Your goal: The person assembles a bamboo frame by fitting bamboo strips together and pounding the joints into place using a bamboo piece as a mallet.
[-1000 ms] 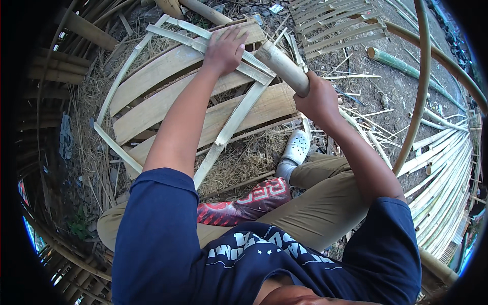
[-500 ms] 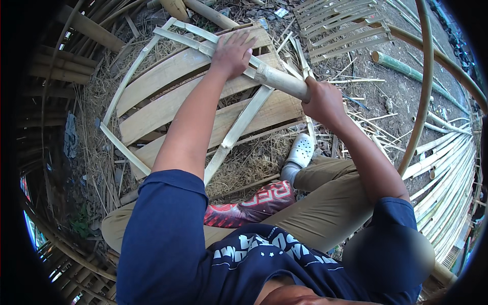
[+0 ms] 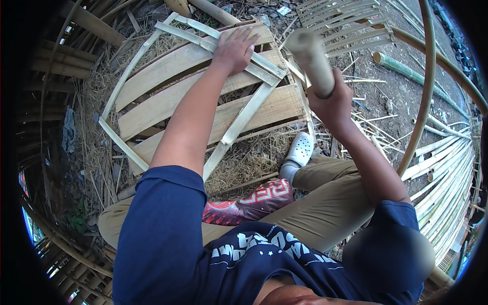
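Note:
My left hand [image 3: 233, 51] lies flat with its fingers spread, pressing split bamboo strips [image 3: 267, 71] onto a slatted wooden platform [image 3: 168, 114]. In my right hand [image 3: 331, 104] is a short, thick bamboo stick [image 3: 312, 61], gripped at its lower end. The stick is raised and tilted up, slightly blurred, apart from the strips. Those strips belong to a bent bamboo frame that runs around the platform; one of its lengths [image 3: 239, 122] slants across the slats towards me and meets the others at a corner right of my left hand.
A small bamboo slat rack [image 3: 348, 25] lies at the far right, near a green bamboo pole [image 3: 406, 68]. Many split bamboo lengths [image 3: 447, 178] fan out on the right. A curved pole [image 3: 429, 96] stands close by. My shoe [image 3: 301, 147] is beside the platform.
My right hand has lifted the bamboo stick off the strips and swung its far end upward. The corner of the frame is now uncovered. My left hand stays in place.

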`<move>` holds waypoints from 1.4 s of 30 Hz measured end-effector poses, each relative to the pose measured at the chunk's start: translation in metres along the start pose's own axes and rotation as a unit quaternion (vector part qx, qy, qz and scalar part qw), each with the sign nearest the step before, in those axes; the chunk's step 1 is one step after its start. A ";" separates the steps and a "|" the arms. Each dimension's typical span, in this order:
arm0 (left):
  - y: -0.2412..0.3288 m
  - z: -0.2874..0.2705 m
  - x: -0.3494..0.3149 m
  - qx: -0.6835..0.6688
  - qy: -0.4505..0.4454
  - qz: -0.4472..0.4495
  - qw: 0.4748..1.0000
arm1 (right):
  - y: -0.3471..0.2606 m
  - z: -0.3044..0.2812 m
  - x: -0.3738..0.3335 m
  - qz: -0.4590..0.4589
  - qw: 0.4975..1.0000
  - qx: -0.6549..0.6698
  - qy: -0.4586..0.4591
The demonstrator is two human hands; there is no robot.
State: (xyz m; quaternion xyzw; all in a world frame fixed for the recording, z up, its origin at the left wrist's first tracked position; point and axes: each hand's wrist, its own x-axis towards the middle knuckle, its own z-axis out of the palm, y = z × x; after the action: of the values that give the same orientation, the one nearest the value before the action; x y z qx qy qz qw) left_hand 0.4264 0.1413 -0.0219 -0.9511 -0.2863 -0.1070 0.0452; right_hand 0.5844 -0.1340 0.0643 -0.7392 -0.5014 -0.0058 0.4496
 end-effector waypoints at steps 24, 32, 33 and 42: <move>-0.002 -0.002 -0.002 -0.011 0.020 -0.013 1.000 | 0.011 0.038 0.017 0.126 0.962 -0.072 -0.230; 0.004 -0.018 -0.007 -0.069 0.014 -0.015 0.997 | 0.021 0.059 0.033 0.076 0.958 -0.100 -0.257; 0.004 -0.019 -0.006 -0.068 0.015 -0.016 0.997 | 0.032 0.064 0.032 0.000 0.977 -0.061 -0.206; 0.001 -0.018 -0.006 -0.104 0.005 -0.058 0.993 | 0.028 0.066 0.043 0.048 0.962 -0.013 -0.269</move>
State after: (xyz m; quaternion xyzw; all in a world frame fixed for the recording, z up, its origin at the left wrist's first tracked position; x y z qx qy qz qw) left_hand 0.4188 0.1345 -0.0063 -0.9317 -0.3283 -0.1436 -0.0589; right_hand 0.5971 -0.0605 0.0260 -0.7425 -0.5676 0.2085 0.2882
